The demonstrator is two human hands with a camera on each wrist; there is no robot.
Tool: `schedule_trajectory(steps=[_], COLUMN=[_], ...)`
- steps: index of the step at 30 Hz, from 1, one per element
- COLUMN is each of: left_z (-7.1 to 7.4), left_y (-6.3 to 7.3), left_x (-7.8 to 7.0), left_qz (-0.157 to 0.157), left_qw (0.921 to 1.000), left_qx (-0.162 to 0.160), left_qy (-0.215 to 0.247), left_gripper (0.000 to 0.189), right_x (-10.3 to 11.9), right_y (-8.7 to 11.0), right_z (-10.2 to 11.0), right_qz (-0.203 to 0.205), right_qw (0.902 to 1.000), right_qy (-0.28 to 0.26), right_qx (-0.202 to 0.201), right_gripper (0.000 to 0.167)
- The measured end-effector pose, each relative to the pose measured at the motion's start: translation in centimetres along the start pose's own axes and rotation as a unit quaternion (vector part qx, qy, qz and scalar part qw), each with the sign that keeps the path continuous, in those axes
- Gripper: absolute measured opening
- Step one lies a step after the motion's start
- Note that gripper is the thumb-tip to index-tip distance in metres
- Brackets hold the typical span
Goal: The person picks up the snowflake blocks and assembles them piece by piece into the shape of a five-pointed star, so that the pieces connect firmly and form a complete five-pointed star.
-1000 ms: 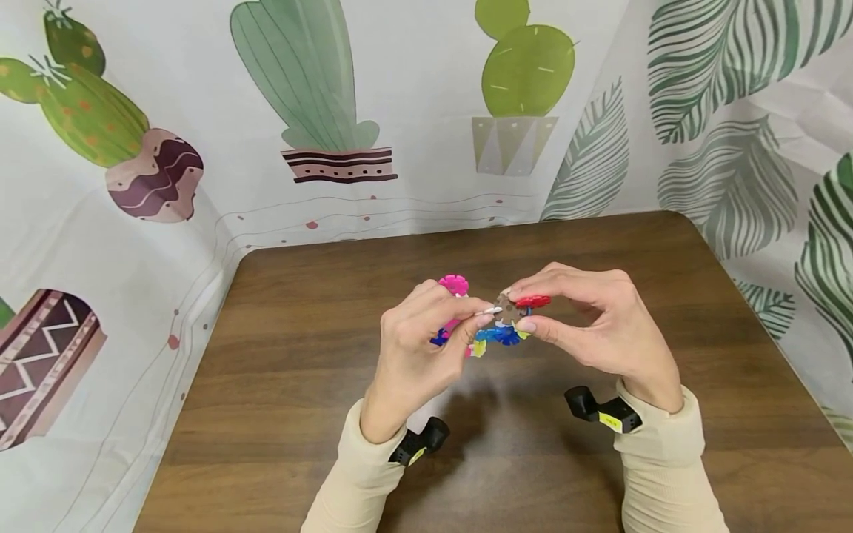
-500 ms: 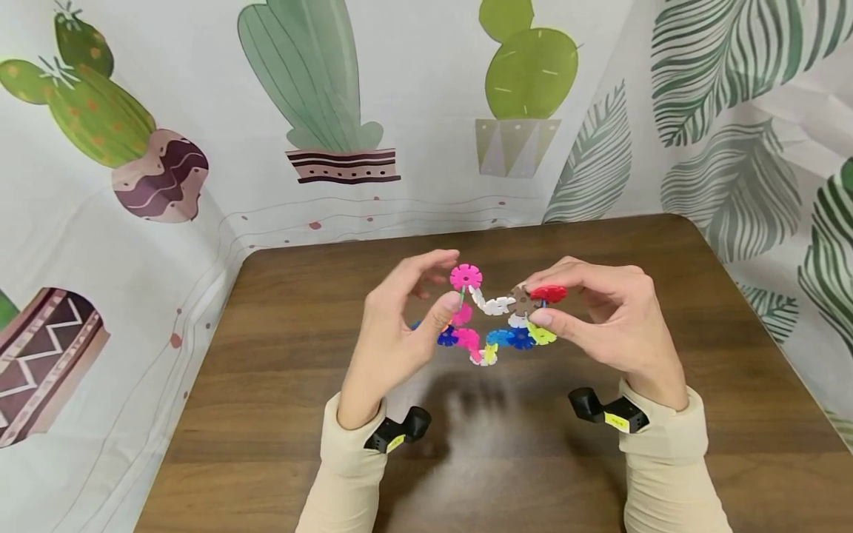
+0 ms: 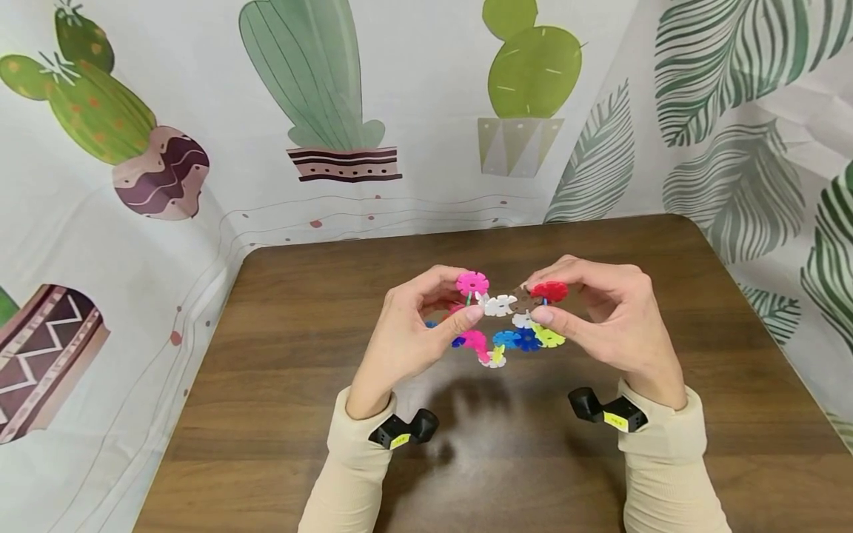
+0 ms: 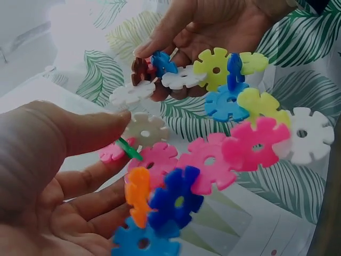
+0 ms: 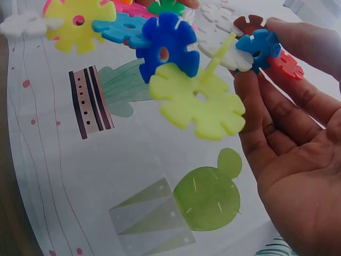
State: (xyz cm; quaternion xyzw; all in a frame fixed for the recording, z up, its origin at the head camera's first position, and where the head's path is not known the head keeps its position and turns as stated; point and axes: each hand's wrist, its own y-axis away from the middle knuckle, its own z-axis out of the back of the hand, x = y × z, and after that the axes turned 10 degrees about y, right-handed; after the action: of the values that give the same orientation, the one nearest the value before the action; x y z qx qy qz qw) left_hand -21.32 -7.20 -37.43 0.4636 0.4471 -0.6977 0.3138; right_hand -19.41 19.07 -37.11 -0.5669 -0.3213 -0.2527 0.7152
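Between both hands, above the table, hangs a linked chain of notched plastic snowflake discs, several colours slotted edge to edge. My left hand [image 3: 416, 318] pinches its left part between thumb and fingers, by a green disc [image 4: 129, 149] and a pink disc [image 3: 472, 283]. My right hand [image 3: 613, 318] pinches a brown disc [image 3: 523, 298], with a red disc [image 3: 549, 291] and a light blue disc [image 5: 260, 50] joined close by. A white disc [image 3: 498, 305] spans the upper middle. Lower down hang a dark blue disc [image 3: 528, 340] and a yellow-green disc [image 5: 186, 109]. An orange disc [image 4: 138, 197] sits near my left palm.
The brown wood-grain table [image 3: 266, 370] lies below the hands. Behind it hangs a white cloth [image 3: 426, 111] printed with cacti and leaves. A black camera [image 3: 403, 429] is strapped on the left wrist, another camera [image 3: 608, 409] on the right.
The left hand pinched by the brown disc, let go and opened leftward, then took hold by the green and pink discs. My right hand keeps its pinch, shifted slightly right.
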Motion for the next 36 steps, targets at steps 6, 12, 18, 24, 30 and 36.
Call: schedule_trajectory(steps=[6, 12, 18, 24, 30, 36], left_z=[0.1, 0.2, 0.1, -0.2, -0.5, -0.8], left_y=[0.1, 0.2, 0.2, 0.3, 0.3, 0.2], left_x=[0.0, -0.1, -0.1, -0.1, -0.1, -0.1], left_qz=[-0.014, -0.035, -0.051, -0.063, -0.068, -0.072], left_qw=[0.9988, 0.9944, 0.9916, 0.9916, 0.9920, 0.9909], left_qx=[-0.014, -0.031, -0.042, -0.041, -0.046, -0.051], left_qy=[0.046, 0.095, 0.111, 0.105, 0.096, 0.101], left_gripper=[0.029, 0.030, 0.031, 0.031, 0.030, 0.030], right_x=[-0.1, -0.3, -0.3, 0.0, 0.2, 0.4], right_y=[-0.1, 0.0, 0.1, 0.0, 0.0, -0.2], right_z=[0.1, 0.3, 0.1, 0.0, -0.4, -0.6], right_qz=[0.007, 0.016, 0.009, -0.004, -0.008, -0.025], right_qw=[0.9999, 0.9997, 0.9997, 0.9990, 0.9986, 0.9914], right_qy=[0.011, 0.008, 0.018, 0.043, 0.049, 0.128], right_qx=[-0.009, -0.014, -0.016, -0.011, -0.016, 0.012], right_gripper=[0.035, 0.035, 0.035, 0.039, 0.039, 0.047])
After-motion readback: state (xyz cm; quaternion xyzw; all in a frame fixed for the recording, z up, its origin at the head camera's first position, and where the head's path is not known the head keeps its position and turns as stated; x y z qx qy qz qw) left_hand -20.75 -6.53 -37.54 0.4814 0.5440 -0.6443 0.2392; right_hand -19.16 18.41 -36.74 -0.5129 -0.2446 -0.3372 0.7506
